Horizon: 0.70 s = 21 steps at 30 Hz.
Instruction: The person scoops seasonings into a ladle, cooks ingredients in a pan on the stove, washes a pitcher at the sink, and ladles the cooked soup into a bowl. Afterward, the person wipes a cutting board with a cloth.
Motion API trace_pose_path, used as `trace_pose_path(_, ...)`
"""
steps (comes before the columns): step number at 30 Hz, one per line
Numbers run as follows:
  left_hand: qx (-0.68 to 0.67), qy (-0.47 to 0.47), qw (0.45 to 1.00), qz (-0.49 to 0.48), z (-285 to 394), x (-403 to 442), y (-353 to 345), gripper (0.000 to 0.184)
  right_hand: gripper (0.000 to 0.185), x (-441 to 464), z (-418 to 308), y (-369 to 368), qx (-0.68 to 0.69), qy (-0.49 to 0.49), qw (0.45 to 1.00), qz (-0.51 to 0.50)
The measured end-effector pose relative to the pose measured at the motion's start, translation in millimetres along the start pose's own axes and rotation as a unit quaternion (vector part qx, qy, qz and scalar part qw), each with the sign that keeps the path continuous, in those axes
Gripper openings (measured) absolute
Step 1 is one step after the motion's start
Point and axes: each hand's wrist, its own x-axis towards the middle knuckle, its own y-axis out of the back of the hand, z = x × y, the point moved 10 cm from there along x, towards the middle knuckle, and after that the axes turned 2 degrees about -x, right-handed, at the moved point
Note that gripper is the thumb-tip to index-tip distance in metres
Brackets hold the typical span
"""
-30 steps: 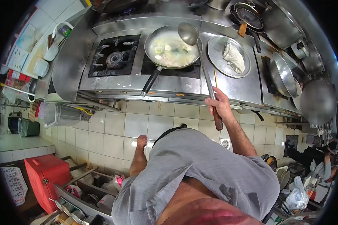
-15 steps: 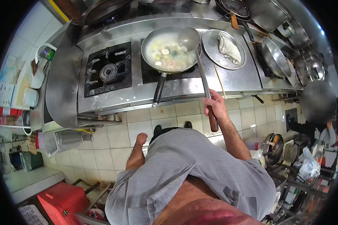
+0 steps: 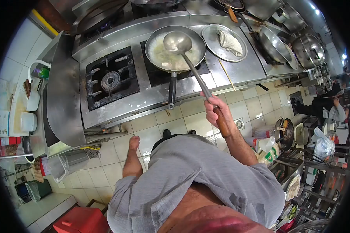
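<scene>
My right hand (image 3: 218, 110) is wrapped round the wooden grip of a long metal ladle (image 3: 198, 77). The ladle's bowl is over the far middle of a frying pan (image 3: 201, 39), with its hollow side showing and a little pale food in it. Cloudy pale-yellow liquid with a few light pieces (image 3: 165, 64) fills the pan, which sits on the right burner. Its black handle (image 3: 172, 87) points towards me, touched by neither hand. My left hand (image 3: 134, 143) hangs low by my side in a loose fist, with nothing visible in it.
Left of the pan is a bare gas burner (image 3: 111, 79). A round metal tray (image 3: 237, 57) holding a folded cloth (image 3: 230, 42) lies to its right, beside a thin wooden stick (image 3: 226, 75). Steel pans (image 3: 275, 44) stand farther right. Another person (image 3: 334, 105) is at the far right.
The ladle bowl has moved left from the pan's right rim and turned hollow side up. Fewer food pieces show in the pan. My view has tilted slightly; the left hand stays low.
</scene>
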Motion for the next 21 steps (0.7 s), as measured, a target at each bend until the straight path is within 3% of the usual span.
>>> trace_pose_path(5,0.006,-0.047,0.999,-0.026,23.8,-29.9,-67.4,0.016,0.035,-14.7,7.9,-11.7,0.160,-0.027,0.983,-0.081)
trace_pose_path(8,0.062,-0.071,0.991,-0.093,19.2,-32.3,-104.9,0.018,0.037,-24.9,6.6,-17.1,0.214,-0.033,0.970,-0.109)
trace_pose_path(21,0.010,-0.009,1.000,-0.013,6.1,-28.5,-55.8,0.019,0.041,-44.7,-15.0,2.0,0.294,0.001,0.944,-0.151)
